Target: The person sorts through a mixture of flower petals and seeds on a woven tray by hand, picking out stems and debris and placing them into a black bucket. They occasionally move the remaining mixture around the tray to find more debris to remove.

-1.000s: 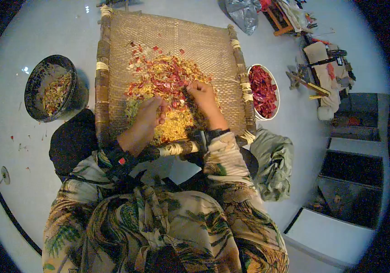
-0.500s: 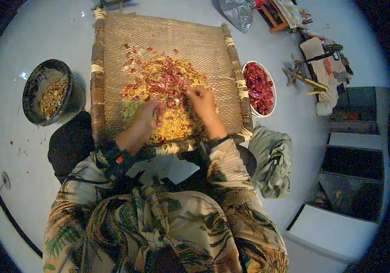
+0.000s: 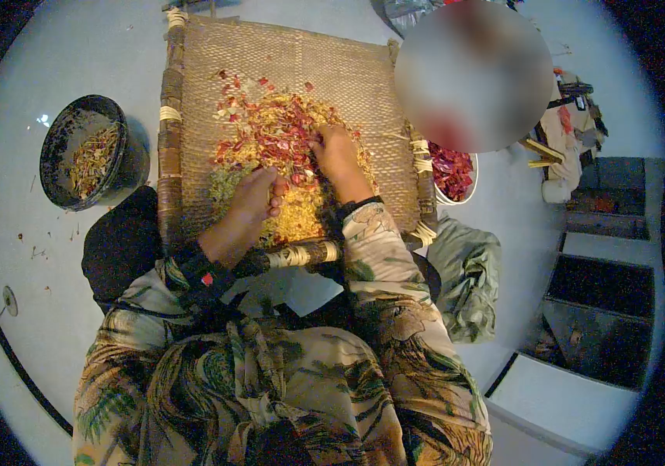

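Note:
A wood-framed woven tray [image 3: 332,58] lies in front of my lap, with a heap of dried plant bits on it. Red petal-like pieces [image 3: 274,136] cover the upper part, yellow bits [image 3: 293,206] lie nearest me, and a greenish patch [image 3: 227,186] is at the left. My left hand [image 3: 256,194] is closed, fingers curled, over the lower left of the heap; its contents are hidden. Reaching into the red pieces, my right hand [image 3: 338,155] has its fingers bent together at the heap; whatever they grip is too small to make out.
A black bucket [image 3: 134,159] with dried bits in it stands left of the tray. To the right, a white bucket [image 3: 468,194] holds red pieces, with a crumpled grey-green sack [image 3: 464,272] below it. A round blurred patch hides the upper right.
My right hand has moved forward and slightly left, into the red pieces. My left hand has stayed nearly in place. A blurred patch now covers the upper right.

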Available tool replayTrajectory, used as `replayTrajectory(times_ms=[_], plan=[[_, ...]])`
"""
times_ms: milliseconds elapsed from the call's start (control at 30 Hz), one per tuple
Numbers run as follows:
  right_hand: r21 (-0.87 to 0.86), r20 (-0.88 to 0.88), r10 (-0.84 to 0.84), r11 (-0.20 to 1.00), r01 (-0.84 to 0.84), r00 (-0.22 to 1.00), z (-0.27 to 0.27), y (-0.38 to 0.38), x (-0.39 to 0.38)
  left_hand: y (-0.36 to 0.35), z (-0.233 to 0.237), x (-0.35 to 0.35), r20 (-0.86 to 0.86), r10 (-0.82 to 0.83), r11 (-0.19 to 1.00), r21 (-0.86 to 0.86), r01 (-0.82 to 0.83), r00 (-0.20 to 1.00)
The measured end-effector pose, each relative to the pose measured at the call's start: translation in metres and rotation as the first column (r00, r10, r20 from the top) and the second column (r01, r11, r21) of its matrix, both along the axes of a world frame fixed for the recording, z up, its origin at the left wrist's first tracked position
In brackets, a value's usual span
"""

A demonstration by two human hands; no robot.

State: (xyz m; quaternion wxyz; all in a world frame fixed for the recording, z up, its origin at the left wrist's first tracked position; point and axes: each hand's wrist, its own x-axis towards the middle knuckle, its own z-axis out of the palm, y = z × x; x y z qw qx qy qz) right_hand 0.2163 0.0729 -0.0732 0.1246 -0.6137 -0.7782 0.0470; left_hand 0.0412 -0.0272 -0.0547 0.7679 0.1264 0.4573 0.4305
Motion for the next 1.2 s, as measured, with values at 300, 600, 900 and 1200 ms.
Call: replayTrajectory(times_ms=[300,600,900,1200], plan=[[-0.286,-0.536,-0.214,0.956,0.062,0.816,-0.003,-0.026,0.055,-0.003,-0.005,0.002,-0.025,-0.009,0.994,0.106,0.011,1.000],[-0.179,-0.326,-0.234,0.967,0.183,0.916,0.015,-0.037,0.069,-0.002,-0.013,0.005,-0.050,0.000,0.998,0.057,0.003,0.999],[-0.116,-0.114,-0.345,0.936,0.332,0.932,0.021,-0.031,0.041,-0.005,-0.017,0.002,-0.257,-0.002,0.967,0.246,0.067,0.966],[-0.047,-0.235,-0.229,0.973,0.224,0.945,0.022,-0.027,0.014,-0.001,-0.019,-0.006,-0.119,-0.130,0.955,0.250,0.156,0.984]])
